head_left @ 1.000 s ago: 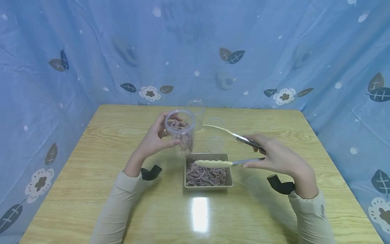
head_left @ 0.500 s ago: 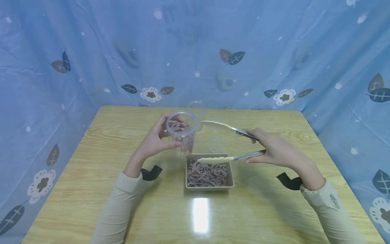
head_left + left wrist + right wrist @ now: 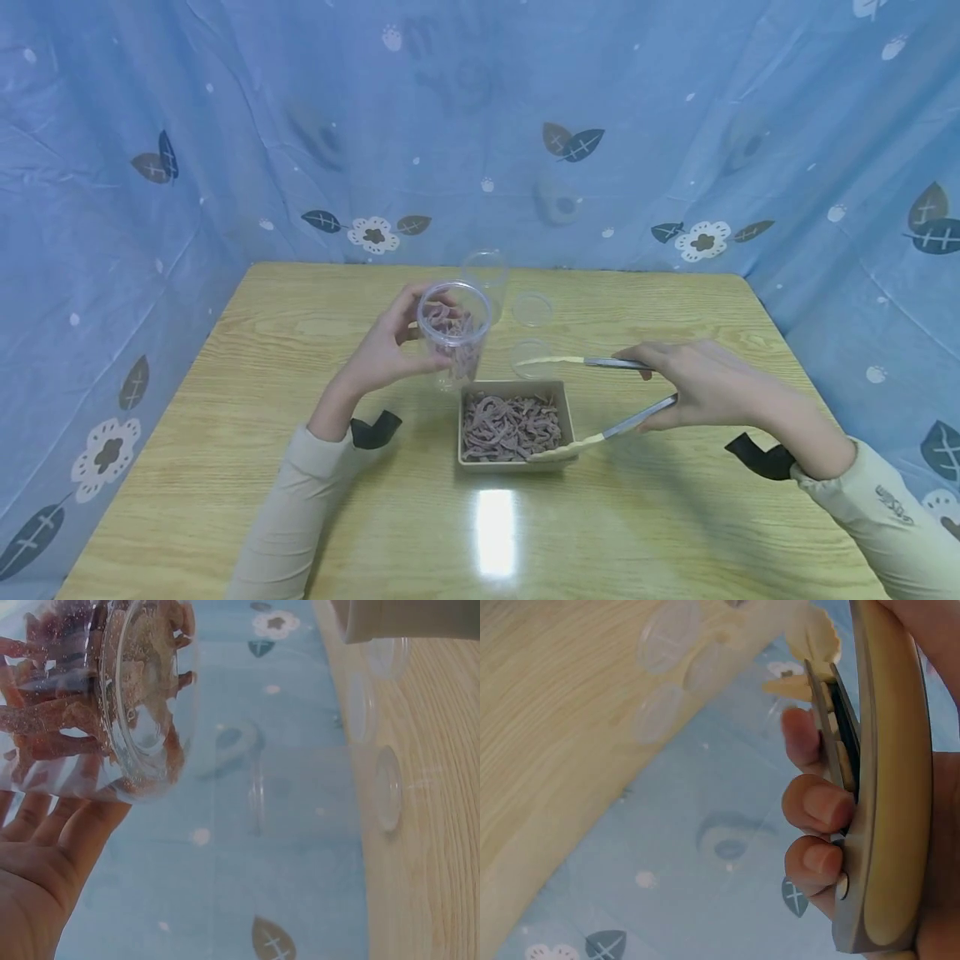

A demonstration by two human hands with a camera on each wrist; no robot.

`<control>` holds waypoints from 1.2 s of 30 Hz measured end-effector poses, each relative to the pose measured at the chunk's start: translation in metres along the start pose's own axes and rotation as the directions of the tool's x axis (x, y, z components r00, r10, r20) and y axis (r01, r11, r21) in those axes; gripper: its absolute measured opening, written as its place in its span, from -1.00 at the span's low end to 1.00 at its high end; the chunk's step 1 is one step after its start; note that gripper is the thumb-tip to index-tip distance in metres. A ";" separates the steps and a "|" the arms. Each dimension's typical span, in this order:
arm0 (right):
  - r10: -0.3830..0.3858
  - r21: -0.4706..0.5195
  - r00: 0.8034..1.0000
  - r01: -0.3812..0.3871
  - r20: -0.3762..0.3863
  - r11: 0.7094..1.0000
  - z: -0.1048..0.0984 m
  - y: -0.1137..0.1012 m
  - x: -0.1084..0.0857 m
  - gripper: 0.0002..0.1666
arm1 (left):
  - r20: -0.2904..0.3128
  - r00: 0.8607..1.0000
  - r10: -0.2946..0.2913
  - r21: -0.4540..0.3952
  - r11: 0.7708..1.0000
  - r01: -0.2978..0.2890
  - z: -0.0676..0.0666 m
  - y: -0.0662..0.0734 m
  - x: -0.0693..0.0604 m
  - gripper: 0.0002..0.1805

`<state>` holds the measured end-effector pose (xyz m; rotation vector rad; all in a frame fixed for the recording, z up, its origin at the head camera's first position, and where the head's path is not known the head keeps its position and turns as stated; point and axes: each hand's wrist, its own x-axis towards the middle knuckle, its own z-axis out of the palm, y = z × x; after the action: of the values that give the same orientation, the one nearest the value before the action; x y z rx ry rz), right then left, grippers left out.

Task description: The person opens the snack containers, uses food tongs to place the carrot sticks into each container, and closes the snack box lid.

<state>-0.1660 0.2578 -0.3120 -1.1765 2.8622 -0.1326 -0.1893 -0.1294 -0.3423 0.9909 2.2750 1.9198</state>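
Note:
My left hand [image 3: 384, 350] grips a clear plastic jar [image 3: 468, 354], tilted above the table's middle. Reddish-brown dried strips [image 3: 64, 724] fill part of it, as the left wrist view shows close up. Just in front sits a beige rectangular tray [image 3: 517, 467] with more strips [image 3: 510, 427] inside. From the right, my right hand [image 3: 712, 385] holds a pair of tongs [image 3: 641, 415] by the handles. Their arms are spread, with nothing between the cream tips. One tip hovers past the tray's back edge, the other over its front right corner.
Behind the held jar stands a second clear jar [image 3: 491, 287], with no strips visible in it. Two clear round lids [image 3: 533, 309] lie right of it on the wooden table [image 3: 262, 400]. A blue patterned curtain [image 3: 480, 125] closes off the back and sides.
My right hand has moved right with the tongs, swinging their tips nearer the front. The lower tip has gone from the tray's back to its front right corner. The held jar has barely shifted.

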 end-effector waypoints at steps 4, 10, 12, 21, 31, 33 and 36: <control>-0.011 -0.042 1.000 0.011 0.015 0.999 -0.005 0.001 -0.001 -0.09 | 0.001 1.000 -0.014 0.028 0.999 0.014 0.004 0.004 0.000 -0.16; -0.024 -0.119 0.997 0.033 0.074 0.992 -0.018 -0.006 0.003 -0.11 | 0.022 0.998 -0.065 0.058 0.996 0.064 0.008 -0.006 -0.005 -0.09; -0.034 -0.143 0.994 0.049 0.102 0.988 -0.023 -0.011 0.007 -0.13 | 0.033 0.996 -0.085 0.071 0.994 0.082 0.009 -0.013 -0.007 -0.07; -0.044 -0.223 0.977 0.092 0.208 0.971 -0.030 -0.033 0.029 -0.23 | 0.086 0.992 -0.088 0.120 0.990 0.077 0.013 -0.033 -0.008 -0.05; -0.007 -0.250 0.968 0.072 0.249 0.966 -0.021 -0.049 0.043 -0.30 | 0.081 0.992 -0.096 0.121 0.989 0.086 0.011 -0.033 -0.011 -0.05; -0.014 -0.252 0.970 0.077 0.242 0.965 -0.019 -0.049 0.042 -0.33 | 0.080 0.992 -0.096 0.118 0.989 0.086 0.010 -0.032 -0.012 -0.05; -0.047 -0.250 0.972 0.105 0.229 0.963 -0.014 -0.047 0.041 -0.36 | 0.076 0.993 -0.093 0.110 0.990 0.084 0.009 -0.031 -0.012 -0.04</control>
<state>-0.1636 0.1963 -0.2934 -1.2523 2.6965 0.3619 -0.1909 -0.1286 -0.3766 0.9415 2.3543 1.7093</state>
